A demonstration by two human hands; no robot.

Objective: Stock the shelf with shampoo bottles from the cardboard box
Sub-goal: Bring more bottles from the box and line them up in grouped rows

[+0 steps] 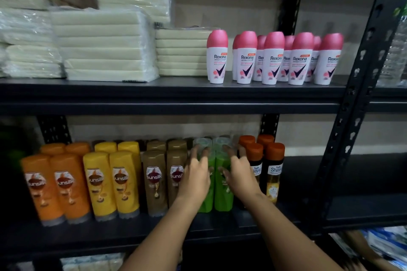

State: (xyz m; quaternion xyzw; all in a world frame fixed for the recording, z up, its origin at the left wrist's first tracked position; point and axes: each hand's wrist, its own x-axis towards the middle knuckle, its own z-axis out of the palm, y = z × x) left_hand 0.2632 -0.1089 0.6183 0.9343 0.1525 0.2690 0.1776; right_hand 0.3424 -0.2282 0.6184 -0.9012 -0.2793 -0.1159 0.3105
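Dim, uneven light, soft picture.
Upper shelf (171, 94) is brightest; lower corners fall into shadow, hands look motion-blurred, edges bend.

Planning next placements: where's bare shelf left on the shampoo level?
Bare patch right of the Shayla bottles, up to the shelf upright. From orange bottles to green bottles it's packed; both hands are there.

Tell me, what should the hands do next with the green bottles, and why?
Probably ease both hands back off the green Sunsilk bottles. The left hand and right hand rest on them with spread fingers, and the pair already stands upright on the lower shelf, level with the brown bottles.
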